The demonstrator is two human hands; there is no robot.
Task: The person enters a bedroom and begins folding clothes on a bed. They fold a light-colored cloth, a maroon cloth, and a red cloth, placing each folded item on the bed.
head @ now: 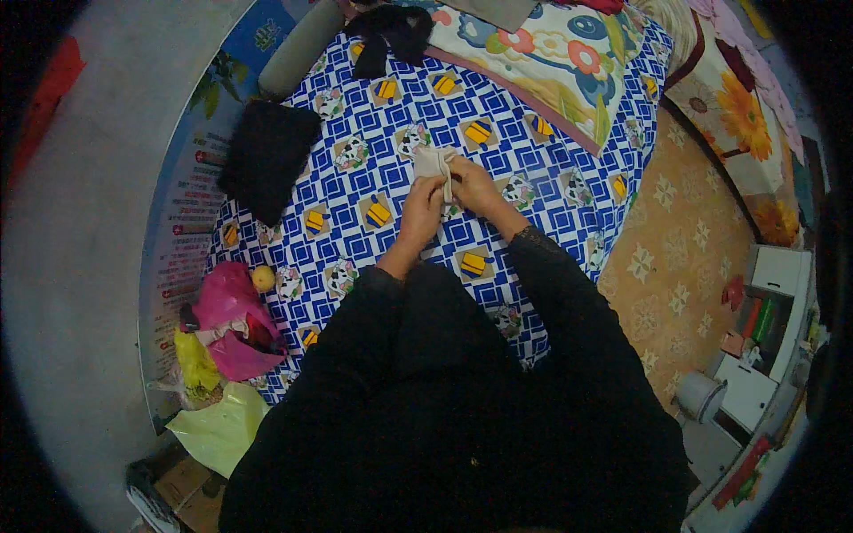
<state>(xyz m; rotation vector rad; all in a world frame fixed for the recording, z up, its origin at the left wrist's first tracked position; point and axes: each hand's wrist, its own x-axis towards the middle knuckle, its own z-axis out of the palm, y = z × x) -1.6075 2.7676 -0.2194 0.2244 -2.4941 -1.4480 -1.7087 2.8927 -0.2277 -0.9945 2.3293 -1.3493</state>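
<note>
Both hands meet over a bed sheet [373,180] patterned with blue squares, cows and yellow figures. Between them is a small beige folded cloth [430,162], its far part flat and its near edge pinched up. My left hand [424,203] grips the cloth's near left side with thumb and fingers. On the right edge, my right hand [474,185] has its fingers closed around a fold. The fingertips partly hide the cloth, so I cannot tell what kind of item it is.
A black folded fabric [270,160] lies left, with a pink plastic bag [233,313] and a round yellowish object [263,278] nearer me. Black clothing [393,36] and a floral blanket [533,53] lie at the far side. A white cabinet [746,390] stands right, beyond patterned flooring [660,266].
</note>
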